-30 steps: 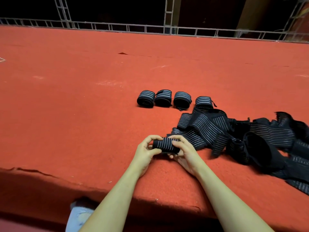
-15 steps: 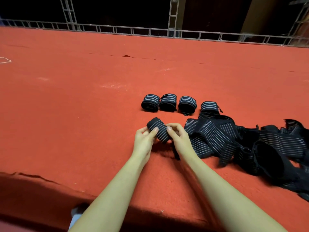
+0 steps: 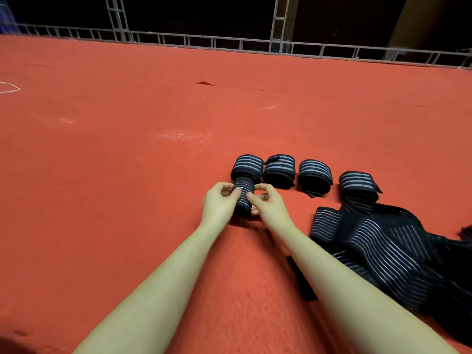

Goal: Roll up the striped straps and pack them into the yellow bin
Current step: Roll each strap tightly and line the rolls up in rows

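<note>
Both hands moved farther out since 0.5 s ago, carrying rolled strap (image 3: 243,198) up to row of 4 finished rolls (image 3: 278,169). Left hand (image 3: 220,202) and right hand (image 3: 267,204) pinch roll between fingertips, just near of leftmost roll (image 3: 247,166). Unrolled strap pile (image 3: 383,249) lies right on red carpet (image 3: 115,149). Metal truss (image 3: 229,43) at far edge.

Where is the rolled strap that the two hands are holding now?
In the head view, the held roll sits centre frame between left hand and right hand, just before the leftmost roll.
</note>
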The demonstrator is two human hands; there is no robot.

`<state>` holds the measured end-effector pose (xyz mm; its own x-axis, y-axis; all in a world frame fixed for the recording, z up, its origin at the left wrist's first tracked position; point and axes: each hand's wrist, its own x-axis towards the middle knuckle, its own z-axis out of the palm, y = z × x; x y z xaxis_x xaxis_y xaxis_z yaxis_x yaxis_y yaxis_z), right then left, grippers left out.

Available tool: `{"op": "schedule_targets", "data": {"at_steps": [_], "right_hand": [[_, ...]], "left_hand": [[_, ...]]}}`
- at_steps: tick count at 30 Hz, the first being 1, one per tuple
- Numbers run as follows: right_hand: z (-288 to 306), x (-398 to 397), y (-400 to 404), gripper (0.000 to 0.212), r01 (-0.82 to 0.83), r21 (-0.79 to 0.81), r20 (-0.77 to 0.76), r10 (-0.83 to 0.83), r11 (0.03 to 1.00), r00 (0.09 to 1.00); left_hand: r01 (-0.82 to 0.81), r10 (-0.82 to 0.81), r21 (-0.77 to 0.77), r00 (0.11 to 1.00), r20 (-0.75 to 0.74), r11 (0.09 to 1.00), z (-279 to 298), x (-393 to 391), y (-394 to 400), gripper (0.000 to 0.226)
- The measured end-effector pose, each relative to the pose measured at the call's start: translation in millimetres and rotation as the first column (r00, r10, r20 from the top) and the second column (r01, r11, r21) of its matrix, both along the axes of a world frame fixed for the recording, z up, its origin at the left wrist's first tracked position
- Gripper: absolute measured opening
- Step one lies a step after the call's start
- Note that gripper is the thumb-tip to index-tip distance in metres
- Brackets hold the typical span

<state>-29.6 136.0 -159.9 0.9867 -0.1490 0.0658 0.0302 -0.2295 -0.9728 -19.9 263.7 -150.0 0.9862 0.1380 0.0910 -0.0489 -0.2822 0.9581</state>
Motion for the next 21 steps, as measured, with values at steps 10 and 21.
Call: {"op": "schedule_targets", "data": {"at_steps": [10, 21], "right_hand": [[-21, 21, 7, 0.034, -0.035, -0.318, -0.041, 0.024, 0.947, 0.999], [-1, -44, -13, 0.017, 0.032, -0.288, 0.032, -0.024, 0.957, 0.999]], "left_hand": [[-0.045, 0.043, 0.280, 0.999, 0.011, 0.959, -15, 26, 8, 0.031], [0.006, -0.070, 0.314, 0.979, 0.193, 0.949, 21, -39, -8, 0.019]]}}
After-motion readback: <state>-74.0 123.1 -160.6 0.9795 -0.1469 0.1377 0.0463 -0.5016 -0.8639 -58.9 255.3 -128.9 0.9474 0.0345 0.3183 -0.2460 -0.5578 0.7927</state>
